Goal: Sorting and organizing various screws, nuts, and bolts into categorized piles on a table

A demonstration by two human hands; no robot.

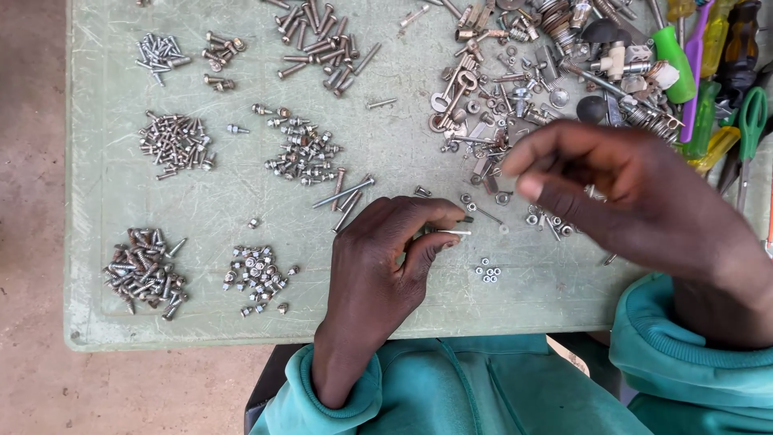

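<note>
- Sorted heaps lie across the left of the counter (105, 193): small screws (161, 55) at top, dark screws (174, 143) below them, rusty screws (145, 278) nearest the person
- Further in sit bolts (322, 44) at top, washered screws (302, 151) in the middle, nuts (256, 278) lower down
- The left hand (378, 266) rests on the counter, thumb and forefinger pinched on a thin pin (452, 232)
- Just right of it lie a few small nuts (488, 272)
- The right hand (612, 189) hovers blurred over the mixed pile (531, 72), fingers loosely curled; whether it holds anything I cannot tell
- Tools (708, 72) with coloured handles line the far right edge
- Judged step: sorting hardware by kind, one piece in hand; next calls for matching the pin to a heap, or starting a new one
</note>
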